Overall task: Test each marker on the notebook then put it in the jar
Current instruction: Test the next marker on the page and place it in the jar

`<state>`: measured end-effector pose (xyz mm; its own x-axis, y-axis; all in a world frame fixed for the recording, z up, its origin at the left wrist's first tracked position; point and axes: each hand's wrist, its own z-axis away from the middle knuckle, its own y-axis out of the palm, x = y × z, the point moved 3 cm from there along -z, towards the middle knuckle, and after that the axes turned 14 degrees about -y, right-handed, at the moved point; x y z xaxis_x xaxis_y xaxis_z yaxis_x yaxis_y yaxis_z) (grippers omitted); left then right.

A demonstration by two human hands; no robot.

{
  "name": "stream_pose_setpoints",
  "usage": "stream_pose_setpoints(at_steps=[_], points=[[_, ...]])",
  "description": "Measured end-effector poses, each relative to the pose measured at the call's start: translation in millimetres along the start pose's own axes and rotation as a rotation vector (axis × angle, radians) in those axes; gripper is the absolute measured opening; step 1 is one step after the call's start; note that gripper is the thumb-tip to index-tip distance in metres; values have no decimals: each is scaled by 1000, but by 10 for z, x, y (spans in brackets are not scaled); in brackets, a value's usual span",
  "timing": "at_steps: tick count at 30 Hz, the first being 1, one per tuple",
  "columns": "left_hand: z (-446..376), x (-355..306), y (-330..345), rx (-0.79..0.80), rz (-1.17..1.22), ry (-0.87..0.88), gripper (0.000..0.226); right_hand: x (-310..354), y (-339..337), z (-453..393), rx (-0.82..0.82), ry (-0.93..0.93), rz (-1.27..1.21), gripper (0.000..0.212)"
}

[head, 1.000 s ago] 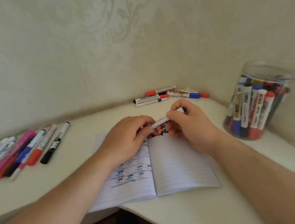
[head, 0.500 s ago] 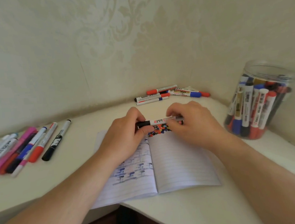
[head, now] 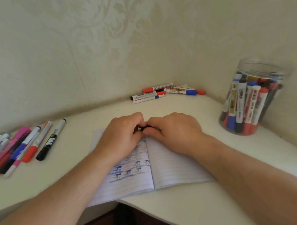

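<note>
An open lined notebook point(head: 174, 165) lies on the white desk, with blue marks on its left page. Above its top edge my left hand point(head: 122, 134) and my right hand point(head: 174, 131) meet, knuckles up, fingers curled round a black-capped marker point(head: 139, 129). Only a small dark bit of the marker shows between the fingertips; the rest is hidden inside both hands. A clear plastic jar point(head: 250, 96) stands at the right, open at the top and packed with upright markers.
A row of several markers point(head: 21, 146) lies at the left of the desk. Another small pile of markers point(head: 164, 92) lies in the far corner by the wall. The desk's curved front edge point(head: 171, 218) runs below the notebook.
The marker was stretched between both hands with its white barrel showing. My hands have come together and now cover nearly all of it.
</note>
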<state>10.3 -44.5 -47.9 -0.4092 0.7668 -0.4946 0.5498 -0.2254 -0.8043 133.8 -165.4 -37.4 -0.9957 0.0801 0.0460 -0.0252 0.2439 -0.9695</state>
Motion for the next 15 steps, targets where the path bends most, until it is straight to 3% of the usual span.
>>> stream_pose_setpoints(at_steps=[4,7,10,13,15], points=[[12,-5,6,-15,30,8,13,-7,-45,4,38,42,8,47],[7,-17,8,-27,107,-22,17,-130,-167,66,-31,170,-189,41],[-10,24,-22,-28,162,-75,23,-354,-283,185,-333,312,-644,13],[-16,61,-27,39,176,-80,19,-504,-303,241,-520,357,-1389,52],[-38,68,0,109,134,-64,21,-578,-284,252,-555,316,-1621,59]])
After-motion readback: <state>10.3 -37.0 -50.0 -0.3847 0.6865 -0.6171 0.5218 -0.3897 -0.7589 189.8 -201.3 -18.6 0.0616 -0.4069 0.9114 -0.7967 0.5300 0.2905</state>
